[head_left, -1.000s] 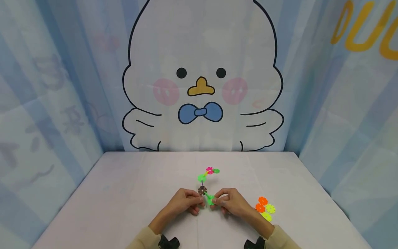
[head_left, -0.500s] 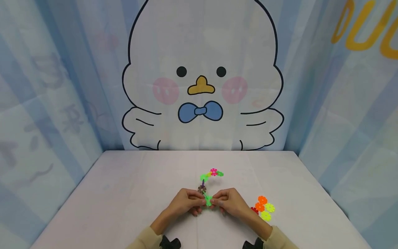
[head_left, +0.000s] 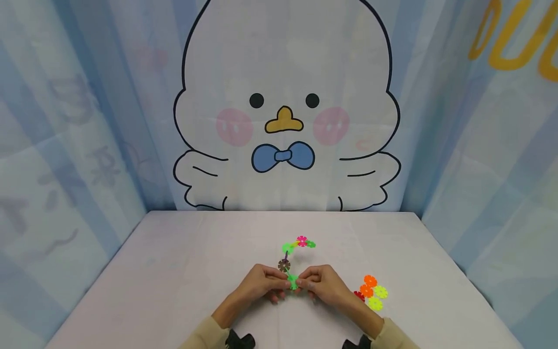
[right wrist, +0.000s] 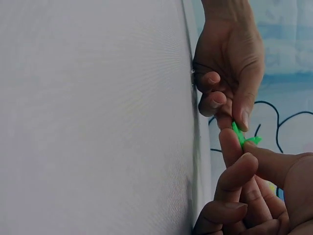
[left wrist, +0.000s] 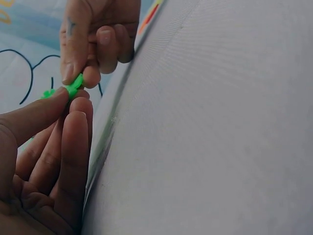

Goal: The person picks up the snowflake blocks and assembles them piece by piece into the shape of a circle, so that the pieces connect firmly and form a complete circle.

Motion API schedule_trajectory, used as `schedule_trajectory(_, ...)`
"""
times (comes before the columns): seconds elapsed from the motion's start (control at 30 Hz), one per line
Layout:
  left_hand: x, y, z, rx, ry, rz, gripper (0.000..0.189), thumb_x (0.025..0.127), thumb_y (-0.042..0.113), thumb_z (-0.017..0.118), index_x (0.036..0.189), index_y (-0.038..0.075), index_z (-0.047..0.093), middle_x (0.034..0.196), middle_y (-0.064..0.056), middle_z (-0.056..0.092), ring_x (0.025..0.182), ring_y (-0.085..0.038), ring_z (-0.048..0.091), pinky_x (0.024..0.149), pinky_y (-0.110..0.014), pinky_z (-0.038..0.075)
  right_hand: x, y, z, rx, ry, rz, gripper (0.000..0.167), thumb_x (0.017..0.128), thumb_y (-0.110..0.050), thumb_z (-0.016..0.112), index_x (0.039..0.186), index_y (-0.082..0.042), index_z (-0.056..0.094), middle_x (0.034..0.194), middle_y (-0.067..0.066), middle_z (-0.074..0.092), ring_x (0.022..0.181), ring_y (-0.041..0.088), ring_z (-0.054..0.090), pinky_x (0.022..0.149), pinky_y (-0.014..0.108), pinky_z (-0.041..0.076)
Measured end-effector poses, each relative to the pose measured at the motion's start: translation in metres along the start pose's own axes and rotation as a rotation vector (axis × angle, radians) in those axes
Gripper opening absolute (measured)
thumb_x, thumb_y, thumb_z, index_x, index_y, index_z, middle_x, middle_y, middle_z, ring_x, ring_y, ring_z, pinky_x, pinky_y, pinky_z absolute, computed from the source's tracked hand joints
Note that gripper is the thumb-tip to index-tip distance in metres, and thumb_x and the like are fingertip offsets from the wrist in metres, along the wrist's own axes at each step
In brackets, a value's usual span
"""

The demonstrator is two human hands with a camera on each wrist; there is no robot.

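Observation:
Between both hands is a bright green notched snowflake disc [head_left: 293, 281]. My left hand [head_left: 261, 284] pinches its left side with thumb and forefinger. On the right edge, my right hand [head_left: 326, 285] pinches it the same way. Linked discs curve away beyond it: a brown disc [head_left: 284, 265], a purple disc [head_left: 286, 255] seen nearly edge-on, a green disc [head_left: 287, 248], a yellow piece, a pink disc [head_left: 302, 241] and another green disc [head_left: 311, 244] at the far end. Both wrist views show fingertips covering much of the held green disc [left wrist: 74, 90] [right wrist: 237, 133].
Right of the right forearm lie loose discs: two orange discs [head_left: 368, 285], two yellow discs [head_left: 377, 298] and a red disc [head_left: 359, 295] partly behind the arm. The white table [head_left: 196, 252] meets a curtain with a cartoon duck [head_left: 283, 72] at its back edge.
The chain's far end has swung right. The held green disc has turned and the hands have drawn slightly closer. A red disc has come into view beside the right forearm.

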State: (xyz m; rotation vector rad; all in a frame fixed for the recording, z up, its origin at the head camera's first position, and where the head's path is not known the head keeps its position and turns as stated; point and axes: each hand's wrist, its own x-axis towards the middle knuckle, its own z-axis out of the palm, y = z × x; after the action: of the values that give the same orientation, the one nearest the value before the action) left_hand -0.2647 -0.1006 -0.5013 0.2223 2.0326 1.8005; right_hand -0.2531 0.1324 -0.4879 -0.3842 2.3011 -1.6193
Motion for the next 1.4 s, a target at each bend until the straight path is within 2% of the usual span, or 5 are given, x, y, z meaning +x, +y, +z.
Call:
schedule_trajectory(0.33,0.002,-0.002,0.000,-0.032,-0.014,0.018,0.022,0.092,0.010,0.082,0.108,-0.004,0.078,0.082,-0.007,0.082,0.062,-0.006,0.070,0.055,-0.019,0.058,-0.004,0.000,-0.015,-0.133,0.059,-0.024,0.020,0.096,-0.016,0.077,0.109,-0.001,0.075,0.087,0.011,0.081,0.062,0.010,0.058,0.055,0.022,0.047)
schedule_trajectory(0.63,0.002,-0.004,-0.003,-0.037,-0.019,0.005,0.020,0.091,0.009,0.082,0.107,-0.003,0.078,0.083,-0.006,0.081,0.063,-0.006,0.069,0.055,-0.019,0.058,-0.019,0.008,-0.053,-0.490,0.090,-0.084,0.011,0.093,-0.024,0.081,0.100,-0.016,0.079,0.092,-0.006,0.078,0.081,0.007,0.062,0.071,0.019,0.052)
schedule_trajectory(0.8,0.002,-0.005,-0.003,-0.038,-0.021,0.009,0.021,0.091,0.009,0.082,0.107,-0.003,0.078,0.083,-0.006,0.081,0.063,-0.007,0.069,0.055,-0.020,0.058,-0.029,0.014,-0.083,-0.480,0.097,-0.004,0.015,0.094,-0.026,0.081,0.104,-0.015,0.079,0.100,-0.002,0.079,0.082,0.015,0.060,0.070,0.022,0.052)
schedule_trajectory(1.07,0.002,-0.005,-0.002,-0.013,-0.017,0.015,0.022,0.091,0.011,0.083,0.107,-0.002,0.078,0.080,-0.005,0.080,0.061,-0.007,0.067,0.055,-0.020,0.058,-0.044,0.021,-0.127,-0.547,0.146,0.021,0.015,0.093,-0.023,0.081,0.103,-0.012,0.078,0.100,0.001,0.078,0.084,0.017,0.057,0.069,0.020,0.050)
schedule_trajectory(1.4,0.001,-0.004,-0.002,-0.001,-0.022,0.013,0.021,0.091,0.013,0.083,0.106,-0.002,0.078,0.080,-0.003,0.079,0.062,-0.007,0.067,0.055,-0.020,0.058,-0.054,0.035,-0.155,-0.615,0.162,0.045,0.016,0.091,-0.022,0.083,0.101,-0.011,0.080,0.094,0.000,0.075,0.078,0.014,0.055,0.066,0.022,0.048)
